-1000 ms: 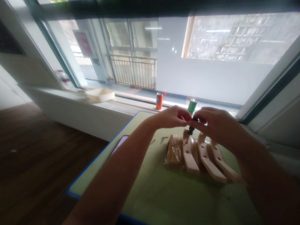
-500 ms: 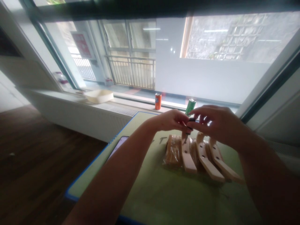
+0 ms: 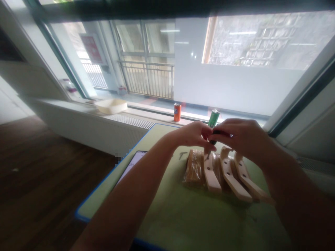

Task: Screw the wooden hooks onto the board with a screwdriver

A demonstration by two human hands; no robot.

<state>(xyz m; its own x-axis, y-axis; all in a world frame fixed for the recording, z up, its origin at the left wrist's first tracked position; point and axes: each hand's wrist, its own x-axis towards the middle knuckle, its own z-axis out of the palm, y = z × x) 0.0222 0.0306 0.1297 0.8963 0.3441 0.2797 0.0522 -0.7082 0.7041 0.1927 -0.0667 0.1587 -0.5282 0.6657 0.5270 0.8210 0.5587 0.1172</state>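
A screwdriver (image 3: 213, 142) with a dark handle points down, its shaft reaching a hole in the nearest-left curved wooden piece (image 3: 211, 176). My right hand (image 3: 239, 136) is closed round the top of the handle. From the left, my left hand (image 3: 197, 134) pinches the screwdriver lower down, by the handle's end; its fingertips partly hide the wood's upper end. Two more curved wooden pieces, a middle one (image 3: 232, 183) and a right one (image 3: 246, 174), lie alongside with dark holes. A plastic-wrapped wooden bundle (image 3: 194, 167) sits to the left and under them.
A phone (image 3: 132, 165) lies at the green table's (image 3: 167, 209) left edge, partly behind my left forearm. Small metal bits (image 3: 182, 154) rest near the bundle. On the sill stand an orange can (image 3: 177, 112), a green can (image 3: 214, 118) and a cream tray (image 3: 111, 106).
My right hand's fingers have closed in round the screwdriver handle, where they were more spread before. The left hand keeps its pinch, and the wooden pieces stay in place.
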